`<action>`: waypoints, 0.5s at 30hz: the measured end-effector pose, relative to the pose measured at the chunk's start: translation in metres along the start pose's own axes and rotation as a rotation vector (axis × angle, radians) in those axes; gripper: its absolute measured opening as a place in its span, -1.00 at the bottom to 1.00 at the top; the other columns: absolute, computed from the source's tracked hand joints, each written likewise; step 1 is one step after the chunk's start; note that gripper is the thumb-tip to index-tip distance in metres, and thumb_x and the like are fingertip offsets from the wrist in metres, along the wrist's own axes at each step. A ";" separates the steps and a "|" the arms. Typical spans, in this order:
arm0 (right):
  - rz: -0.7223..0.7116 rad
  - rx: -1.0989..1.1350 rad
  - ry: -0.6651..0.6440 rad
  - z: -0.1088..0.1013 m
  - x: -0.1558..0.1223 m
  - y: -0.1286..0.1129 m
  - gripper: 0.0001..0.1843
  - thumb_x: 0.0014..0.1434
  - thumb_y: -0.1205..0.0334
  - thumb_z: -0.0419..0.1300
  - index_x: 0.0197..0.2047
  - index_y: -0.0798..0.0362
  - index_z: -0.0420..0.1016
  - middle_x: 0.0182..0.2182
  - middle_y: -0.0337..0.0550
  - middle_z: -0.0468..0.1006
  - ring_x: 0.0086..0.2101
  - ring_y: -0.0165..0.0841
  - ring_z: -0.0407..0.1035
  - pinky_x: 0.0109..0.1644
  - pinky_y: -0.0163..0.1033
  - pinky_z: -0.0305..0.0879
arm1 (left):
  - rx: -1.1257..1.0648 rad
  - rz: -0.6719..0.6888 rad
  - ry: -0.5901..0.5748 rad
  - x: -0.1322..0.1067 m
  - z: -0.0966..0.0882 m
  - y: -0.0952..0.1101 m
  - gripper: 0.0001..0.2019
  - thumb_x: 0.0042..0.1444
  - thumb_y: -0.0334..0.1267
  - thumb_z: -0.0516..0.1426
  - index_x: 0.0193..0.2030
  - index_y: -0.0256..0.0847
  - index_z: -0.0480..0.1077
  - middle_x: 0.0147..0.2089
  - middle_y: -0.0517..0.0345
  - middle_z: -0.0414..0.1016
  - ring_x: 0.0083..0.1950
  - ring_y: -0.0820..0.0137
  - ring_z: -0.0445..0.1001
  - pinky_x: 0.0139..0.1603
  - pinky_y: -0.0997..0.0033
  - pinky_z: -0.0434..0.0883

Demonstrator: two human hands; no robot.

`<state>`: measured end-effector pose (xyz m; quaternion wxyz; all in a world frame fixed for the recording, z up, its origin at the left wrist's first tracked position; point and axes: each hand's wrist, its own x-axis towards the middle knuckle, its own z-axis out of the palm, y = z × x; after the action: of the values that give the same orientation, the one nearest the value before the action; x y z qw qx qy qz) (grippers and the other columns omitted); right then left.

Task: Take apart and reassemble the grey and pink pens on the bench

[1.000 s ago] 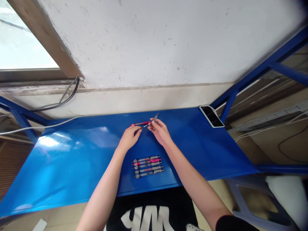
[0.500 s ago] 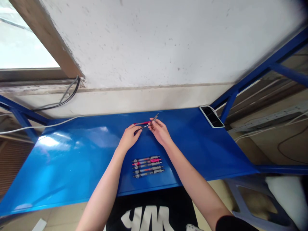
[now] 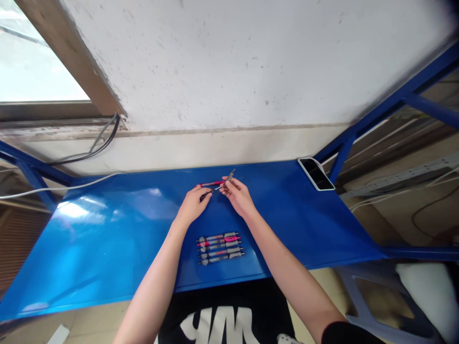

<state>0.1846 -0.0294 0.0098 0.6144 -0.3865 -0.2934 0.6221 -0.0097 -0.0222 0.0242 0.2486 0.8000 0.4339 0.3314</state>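
Both my hands are over the middle of a glossy blue metal table top (image 3: 107, 239). My left hand (image 3: 192, 206) is shut on a pink-and-red pen (image 3: 210, 184), whose far end sticks out to the left. My right hand (image 3: 237, 196) pinches a grey pen piece (image 3: 229, 176) between its fingertips. A thin silver rod (image 3: 217, 188) runs from that piece towards my left fingers, which partly hide its dark tip. Nearer my body, below my hands, lies a tight row of several grey-and-pink retractable pens (image 3: 220, 248).
A black smartphone (image 3: 315, 174) lies at the table's far right corner. A white cable (image 3: 71, 185) crosses the far left edge. Blue steel frame bars (image 3: 390, 100) rise on the right, and a plastic chair (image 3: 373, 296) stands at lower right.
My hands and the pen pieces have shifted only slightly. The row of pens and the phone stay in place on the table.
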 end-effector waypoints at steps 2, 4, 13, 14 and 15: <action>-0.003 -0.006 -0.001 0.000 0.000 0.000 -0.57 -0.01 -0.01 0.53 -0.10 -0.02 0.67 -0.32 -0.20 0.66 -0.35 -0.39 0.55 -0.23 -0.27 0.51 | 0.003 0.005 -0.002 0.000 0.000 -0.001 -0.82 0.34 -0.32 0.14 -0.06 -0.18 0.59 -0.12 0.02 0.66 -0.10 0.25 0.57 0.05 0.16 0.50; -0.004 -0.010 -0.005 -0.001 0.000 0.000 -0.57 -0.02 -0.02 0.53 -0.12 -0.02 0.66 -0.32 -0.20 0.67 -0.35 -0.38 0.55 -0.22 -0.27 0.52 | 0.007 0.009 -0.003 0.001 0.000 -0.001 -0.82 0.34 -0.32 0.14 -0.06 -0.18 0.59 -0.11 0.03 0.66 -0.08 0.24 0.57 0.08 0.15 0.50; -0.006 -0.017 0.005 0.000 0.000 0.000 -0.60 -0.01 -0.04 0.52 -0.17 0.00 0.62 -0.31 -0.17 0.68 -0.33 -0.37 0.58 -0.20 -0.27 0.53 | 0.017 -0.009 -0.014 0.001 -0.002 0.002 -0.81 0.34 -0.31 0.13 -0.06 -0.18 0.59 -0.11 0.02 0.66 -0.08 0.24 0.58 0.08 0.16 0.51; -0.012 -0.015 0.012 0.000 0.000 0.000 -0.59 -0.01 -0.03 0.53 -0.18 0.01 0.61 -0.32 -0.17 0.68 -0.34 -0.37 0.58 -0.21 -0.27 0.52 | 0.018 -0.009 -0.013 0.001 -0.002 0.002 -0.81 0.34 -0.31 0.13 -0.06 -0.18 0.59 -0.11 0.02 0.66 -0.08 0.24 0.58 0.08 0.16 0.51; -0.019 -0.014 0.021 0.000 0.000 0.000 -0.60 -0.02 -0.03 0.53 -0.20 0.01 0.61 -0.32 -0.18 0.68 -0.34 -0.37 0.58 -0.22 -0.28 0.53 | 0.018 -0.008 -0.011 0.001 -0.002 0.002 -0.81 0.34 -0.31 0.13 -0.06 -0.18 0.59 -0.11 0.02 0.66 -0.08 0.24 0.58 0.08 0.16 0.51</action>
<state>0.1844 -0.0294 0.0099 0.6206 -0.3946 -0.2949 0.6101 -0.0094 -0.0222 0.0271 0.2452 0.8023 0.4388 0.3220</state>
